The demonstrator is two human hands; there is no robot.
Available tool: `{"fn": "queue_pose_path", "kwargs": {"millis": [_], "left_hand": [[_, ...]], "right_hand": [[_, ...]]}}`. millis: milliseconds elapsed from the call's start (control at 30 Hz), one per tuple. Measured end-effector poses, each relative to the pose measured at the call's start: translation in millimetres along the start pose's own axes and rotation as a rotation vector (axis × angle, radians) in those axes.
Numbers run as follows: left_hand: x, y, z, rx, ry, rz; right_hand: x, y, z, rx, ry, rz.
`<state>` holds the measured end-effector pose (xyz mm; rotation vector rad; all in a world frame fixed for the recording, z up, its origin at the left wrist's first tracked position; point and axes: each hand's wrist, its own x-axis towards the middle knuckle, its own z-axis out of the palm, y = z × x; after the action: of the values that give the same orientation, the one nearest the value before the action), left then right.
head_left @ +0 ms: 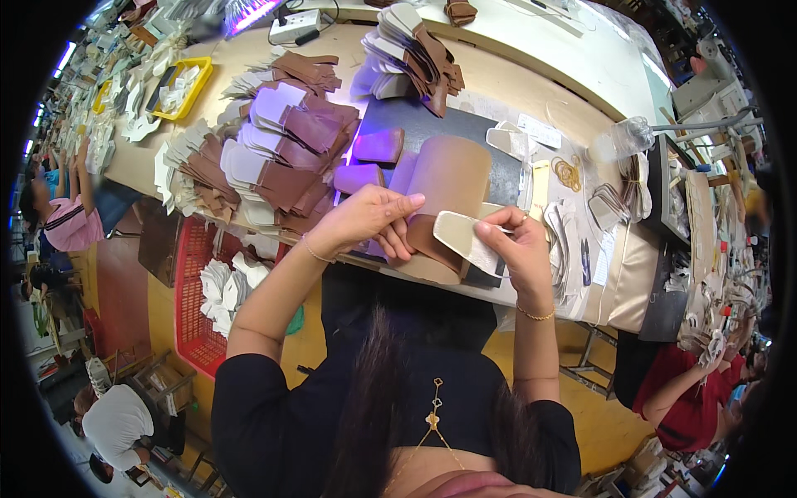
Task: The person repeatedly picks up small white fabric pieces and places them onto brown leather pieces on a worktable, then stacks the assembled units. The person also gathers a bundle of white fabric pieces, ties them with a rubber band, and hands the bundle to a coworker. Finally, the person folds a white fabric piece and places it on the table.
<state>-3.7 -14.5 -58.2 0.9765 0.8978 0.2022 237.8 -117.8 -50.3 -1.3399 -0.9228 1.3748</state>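
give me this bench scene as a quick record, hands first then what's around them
left hand: at the left side of the curved tan block, whether gripping is unclear
left hand point
right hand: pinching a whitish piece between thumb and fingers
block: on the table, partly over a dark mat
back left: piles of brown-and-white pieces, yellow tray
right: rubber bands
below table, left: red basket holding white pieces

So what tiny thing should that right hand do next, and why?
Maybe press the white piece flat against the brown piece: the right hand pinches its end, it overlaps the brown piece in view, and the rounded tan block underneath could give firm support.
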Motion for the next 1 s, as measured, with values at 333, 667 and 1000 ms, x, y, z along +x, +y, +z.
{"fn": "queue_pose_path", "kwargs": {"millis": [333, 667, 1000], "left_hand": [[-5, 5, 1, 0.023, -0.040, 0.005], [-4, 3, -1, 0.003, -0.052, 0.005], [-4, 5, -1, 0.008, -0.051, -0.014]], "right_hand": [[8, 1, 19, -0.063, -0.050, 0.085], [9, -7, 25, -0.169, -0.039, 0.112], [9, -13, 28, -0.295, -0.020, 0.103]]}}
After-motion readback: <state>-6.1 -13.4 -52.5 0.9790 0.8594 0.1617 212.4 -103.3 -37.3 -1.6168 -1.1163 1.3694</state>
